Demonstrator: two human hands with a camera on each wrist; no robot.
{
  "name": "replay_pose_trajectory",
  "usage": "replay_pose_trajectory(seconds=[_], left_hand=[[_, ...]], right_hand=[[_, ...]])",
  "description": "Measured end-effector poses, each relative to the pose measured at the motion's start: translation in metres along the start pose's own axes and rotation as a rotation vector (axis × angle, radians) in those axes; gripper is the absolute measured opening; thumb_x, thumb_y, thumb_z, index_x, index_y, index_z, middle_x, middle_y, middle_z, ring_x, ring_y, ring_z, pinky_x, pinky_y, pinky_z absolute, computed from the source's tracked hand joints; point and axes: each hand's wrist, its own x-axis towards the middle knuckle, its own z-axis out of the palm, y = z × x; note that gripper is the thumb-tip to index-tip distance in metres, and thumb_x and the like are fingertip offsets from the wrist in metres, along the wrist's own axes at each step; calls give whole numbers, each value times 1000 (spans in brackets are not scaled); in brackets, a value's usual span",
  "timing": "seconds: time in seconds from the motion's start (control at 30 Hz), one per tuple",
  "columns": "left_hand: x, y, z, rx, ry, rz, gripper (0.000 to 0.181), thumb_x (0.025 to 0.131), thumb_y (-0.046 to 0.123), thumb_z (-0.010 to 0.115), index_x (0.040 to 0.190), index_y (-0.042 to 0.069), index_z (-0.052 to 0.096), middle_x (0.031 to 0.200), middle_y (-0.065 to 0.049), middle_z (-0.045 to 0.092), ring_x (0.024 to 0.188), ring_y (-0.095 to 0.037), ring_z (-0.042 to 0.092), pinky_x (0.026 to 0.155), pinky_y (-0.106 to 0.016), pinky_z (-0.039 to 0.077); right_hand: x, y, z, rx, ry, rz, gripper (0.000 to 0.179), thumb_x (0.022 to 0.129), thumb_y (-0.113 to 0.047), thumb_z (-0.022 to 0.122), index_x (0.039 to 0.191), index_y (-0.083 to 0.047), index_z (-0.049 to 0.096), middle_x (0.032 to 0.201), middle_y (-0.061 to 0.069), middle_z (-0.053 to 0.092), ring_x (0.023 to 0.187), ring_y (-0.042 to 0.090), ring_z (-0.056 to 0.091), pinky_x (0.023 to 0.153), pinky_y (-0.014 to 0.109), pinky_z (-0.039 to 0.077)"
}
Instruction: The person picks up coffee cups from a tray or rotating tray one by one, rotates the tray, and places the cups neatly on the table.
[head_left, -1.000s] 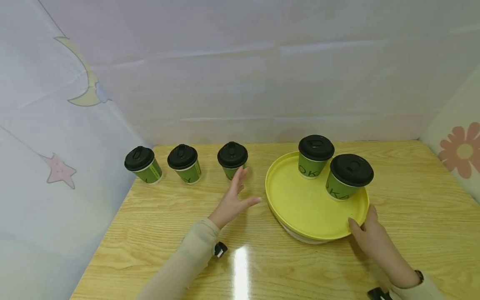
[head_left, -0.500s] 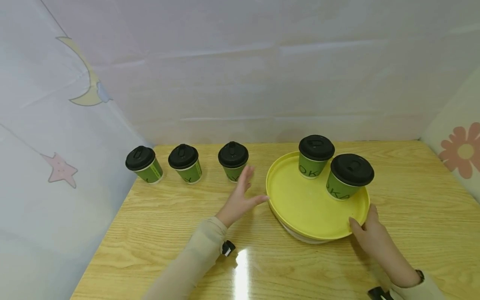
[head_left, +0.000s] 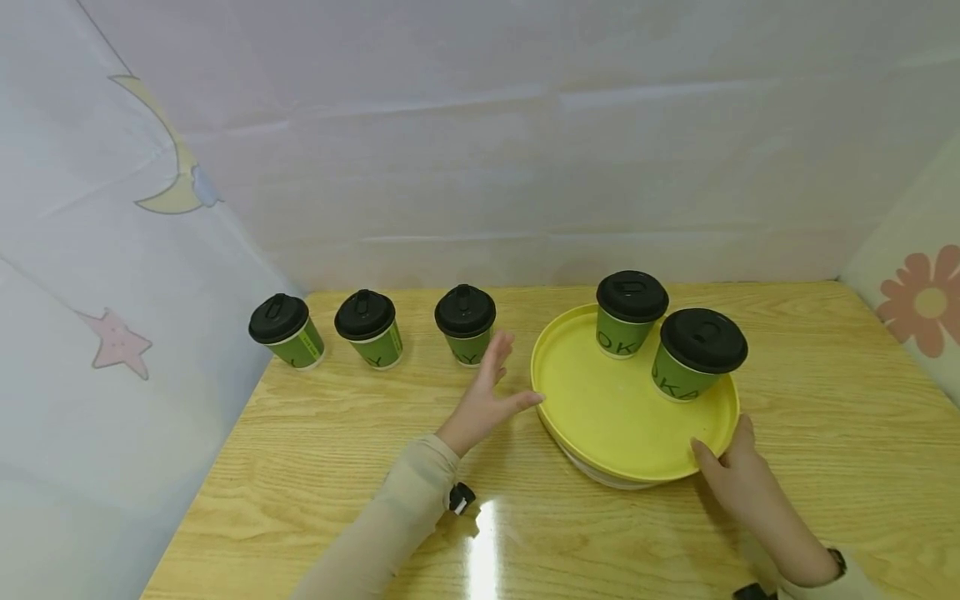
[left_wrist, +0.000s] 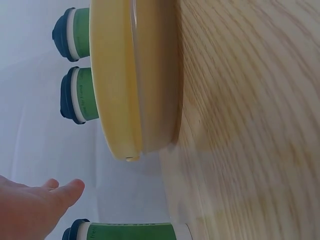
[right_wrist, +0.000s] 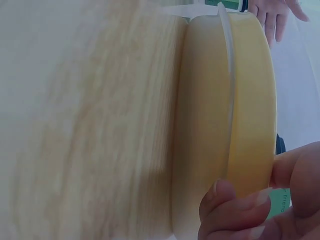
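Note:
A round yellow tray (head_left: 600,417) sits on a pale round base (left_wrist: 157,85), right of the table's middle. Two green paper coffee cups with black lids stand on it, a back cup (head_left: 624,329) and a front cup (head_left: 678,375). My right hand (head_left: 738,475) grips the tray's front right rim, thumb over the top edge and curled fingers (right_wrist: 237,215) against the side. Spread and holding nothing, my left hand (head_left: 483,404) hovers by the tray's left edge, its thumb tip right at the rim. Just behind that hand stands another lidded cup (head_left: 465,321).
Two more lidded green cups, a far-left cup (head_left: 288,332) and its neighbour (head_left: 371,329), stand in line along the back left of the wooden table (head_left: 315,467). A pale cloth backdrop (head_left: 480,167) rises behind the table's back edge and along both sides.
My left hand has moved right, bringing its thumb up to the tray's left rim. The right hand keeps its grip on the tray with its thumb slightly shifted; the cups stay in place.

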Motion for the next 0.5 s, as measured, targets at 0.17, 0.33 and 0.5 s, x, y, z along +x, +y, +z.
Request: replay_pose_trajectory(seconds=[0.17,0.33,0.5], left_hand=[[0,1,3,0,-1,-13,122,76,68,66,156,6,-4,161,-14,8,147,-26,12,117,-44,19],[1,1,5,-1,-8,-13,119,78,66,66,156,6,-2,161,-16,8,147,-27,12,117,-45,19],[2,0,8,-1,-11,-10,117,80,64,66,156,6,-1,161,-15,8,147,-27,12,117,-45,20]], right_hand=[[2,1,-1,-17,-4,11,81,106,-24,32,132,21,-32,136,55,-8,125,68,12,99,73,24],[3,1,-1,-69,51,-30,72,105,-17,33,137,25,-17,132,57,18,121,66,29,92,68,39],[5,3,-4,-95,72,-55,68,104,-14,33,136,27,-12,129,57,24,118,65,33,88,67,42]])
